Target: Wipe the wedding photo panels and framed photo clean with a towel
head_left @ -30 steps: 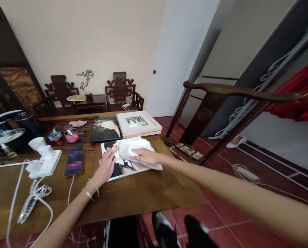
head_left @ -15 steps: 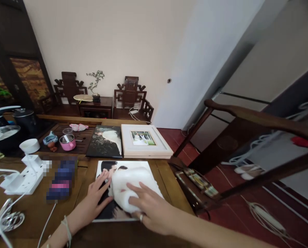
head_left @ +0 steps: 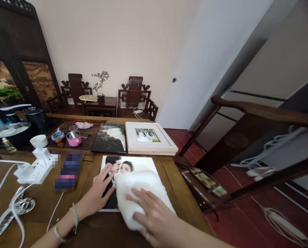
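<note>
A wedding photo panel [head_left: 144, 162] lies flat on the wooden table in front of me. My left hand [head_left: 101, 187] rests on its left part with the fingers stretched out, steadying nothing else. Under my right hand [head_left: 155, 215] is a folded white cloth [head_left: 141, 179], held with the fingers spread on top and pressed on the panel's lower right. The cloth covers much of the picture and hangs past the panel's near edge.
Behind the panel lie a dark photo panel [head_left: 109, 141] and a white-framed photo [head_left: 166, 144]. To the left are a power strip [head_left: 39, 168], a blurred dark blue item [head_left: 68, 172], a pink cup [head_left: 73, 138] and a white bowl [head_left: 39, 141]. A wooden chair [head_left: 252, 110] stands right.
My right hand has moved the cloth toward me and to the right, uncovering more of the two faces. My left hand stays on the panel. The camera view has shifted slightly.
</note>
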### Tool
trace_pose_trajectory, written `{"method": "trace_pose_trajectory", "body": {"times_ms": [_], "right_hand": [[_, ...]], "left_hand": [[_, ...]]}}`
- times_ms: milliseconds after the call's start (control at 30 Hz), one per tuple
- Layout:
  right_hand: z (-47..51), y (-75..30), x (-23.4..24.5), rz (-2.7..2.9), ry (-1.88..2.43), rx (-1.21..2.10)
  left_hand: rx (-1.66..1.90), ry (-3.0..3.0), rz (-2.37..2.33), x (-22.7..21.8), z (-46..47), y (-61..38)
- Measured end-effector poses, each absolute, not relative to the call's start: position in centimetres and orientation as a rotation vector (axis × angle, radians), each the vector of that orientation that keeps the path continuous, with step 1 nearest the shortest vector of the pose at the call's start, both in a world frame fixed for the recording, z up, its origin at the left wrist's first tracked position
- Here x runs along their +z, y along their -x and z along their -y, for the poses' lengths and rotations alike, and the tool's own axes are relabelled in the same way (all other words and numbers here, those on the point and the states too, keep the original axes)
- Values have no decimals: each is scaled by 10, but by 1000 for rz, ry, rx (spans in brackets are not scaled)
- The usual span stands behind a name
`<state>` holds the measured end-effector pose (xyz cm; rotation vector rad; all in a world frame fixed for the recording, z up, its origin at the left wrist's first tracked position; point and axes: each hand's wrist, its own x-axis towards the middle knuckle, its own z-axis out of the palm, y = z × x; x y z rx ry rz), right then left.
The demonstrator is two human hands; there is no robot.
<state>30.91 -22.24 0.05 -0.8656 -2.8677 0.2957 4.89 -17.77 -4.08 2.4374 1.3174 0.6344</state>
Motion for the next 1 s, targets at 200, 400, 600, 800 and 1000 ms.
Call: {"method": "trace_pose_trajectory", "body": {"times_ms": [200,400,600,800,1000], "right_hand": [[188,-326,14,2924,809,282],[151,-317,-2,2745,959,240],[212,-319,-18,2677,903,262],[206,-320,-11,2753,872,305],[140,-318,-8,2810,818,336]], "left_hand": [[597,-2466,-1287,-39,180,-49],[590,-2470,-1234,-35,179,-49],[696,-2333,-1345,-38,169,-58],[674,-2330,-1378,-45,162,-61],[667,-2368,-1308,-44,163,-56]]}}
